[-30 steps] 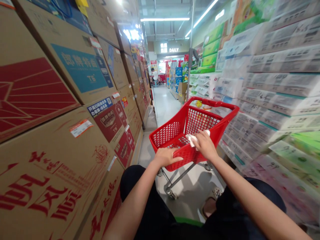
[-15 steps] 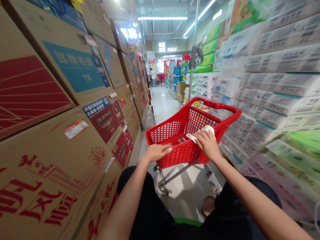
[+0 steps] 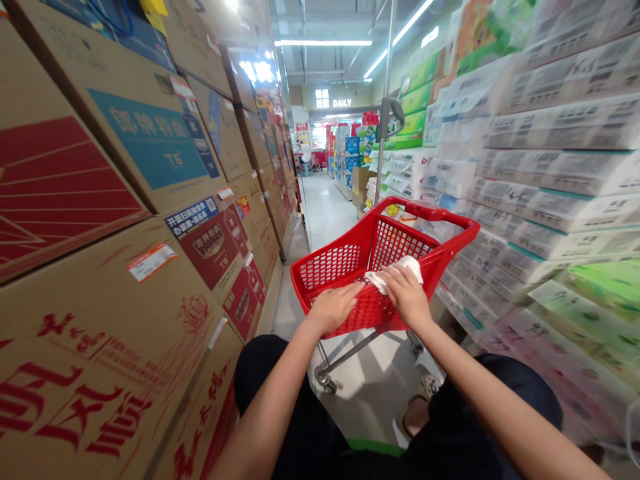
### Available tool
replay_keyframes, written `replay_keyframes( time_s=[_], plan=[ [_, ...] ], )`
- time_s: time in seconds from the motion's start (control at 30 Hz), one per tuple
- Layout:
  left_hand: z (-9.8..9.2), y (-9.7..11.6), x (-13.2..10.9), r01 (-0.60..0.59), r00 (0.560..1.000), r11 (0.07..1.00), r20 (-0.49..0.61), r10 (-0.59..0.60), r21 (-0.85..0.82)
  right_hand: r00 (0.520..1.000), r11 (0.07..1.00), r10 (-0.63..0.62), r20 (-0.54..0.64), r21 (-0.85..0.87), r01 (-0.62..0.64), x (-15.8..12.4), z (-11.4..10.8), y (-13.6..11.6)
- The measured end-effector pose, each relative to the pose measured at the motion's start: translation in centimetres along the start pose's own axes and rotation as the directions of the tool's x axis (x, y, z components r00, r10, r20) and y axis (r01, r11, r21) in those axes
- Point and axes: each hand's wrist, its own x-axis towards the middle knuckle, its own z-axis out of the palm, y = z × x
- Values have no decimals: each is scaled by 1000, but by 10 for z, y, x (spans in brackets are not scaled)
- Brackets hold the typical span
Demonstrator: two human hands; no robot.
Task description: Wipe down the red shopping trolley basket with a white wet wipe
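Observation:
A red plastic shopping cart (image 3: 327, 263) with perforated basket walls stands in front of my knees, on a metal wheeled frame. My left hand (image 3: 334, 310) lies over the near rim of the basket, its fingers stretched out towards the right. A white cloth (image 3: 413, 267) is bunched under the fingers of my right hand (image 3: 407, 297), against the same near rim. Part of the cloth sticks out beyond the fingertips. Only a small gap separates the two hands.
Stacked cardboard cartons (image 3: 210, 247) wall in the left side. Wrapped paper packs (image 3: 560, 167) are piled high on the right. Behind the cart rises a metal pole with a grey handle (image 3: 391, 117). Farther down the aisle sits a person (image 3: 306, 155).
My left hand has slid right along the rim, its fingers now straighter. The right hand has shifted slightly left with the cloth, so the hands are closer together.

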Motion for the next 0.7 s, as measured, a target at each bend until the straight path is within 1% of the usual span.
replay_keyframes(
  time_s=[0.07, 0.1, 0.17, 0.23, 0.3, 0.4, 0.47, 0.53, 0.57, 0.63, 0.7],
  plan=[
    [14, 16, 7, 86, 992, 993, -100, -78, 75, 999, 999, -6, 36, 45, 4, -2, 8, -24],
    [20, 21, 9, 117, 984, 988, -149, -101, 104, 998, 998, -11, 54, 65, 8, -3, 9, -29],
    [26, 23, 8, 110, 975, 985, -207, -80, 134, 994, 995, -45, 100, 97, 35, -2, 4, -26],
    [27, 19, 3, 47, 976, 990, -219, -17, 129, 986, 992, -80, 143, 104, 66, 0, -9, -4],
    [25, 13, -1, -4, 976, 995, -218, 26, 98, 989, 997, -55, 138, 64, 47, 3, -23, 26],
    [21, 7, -3, -17, 974, 999, -224, 28, 52, 998, 999, 42, 46, -2, -42, 5, -39, 65],
    [20, 7, -2, -7, 976, 999, -217, 14, 31, 995, 995, 94, -28, 11, -94, 4, -39, 76],
    [20, 9, 0, 7, 979, 1000, -203, -3, 22, 977, 985, 165, -131, 68, -158, 2, -29, 72],
    [19, 11, 0, 14, 980, 1000, -198, -9, 22, 958, 975, 213, -194, 103, -196, 1, -21, 64],
    [19, 15, 0, 23, 982, 999, -190, -18, 27, 901, 947, 311, -303, 179, -267, -2, -2, 40],
    [18, 19, 1, 30, 984, 999, -176, -24, 36, 853, 914, 392, -345, 249, -320, -4, 17, 9]
  ],
)
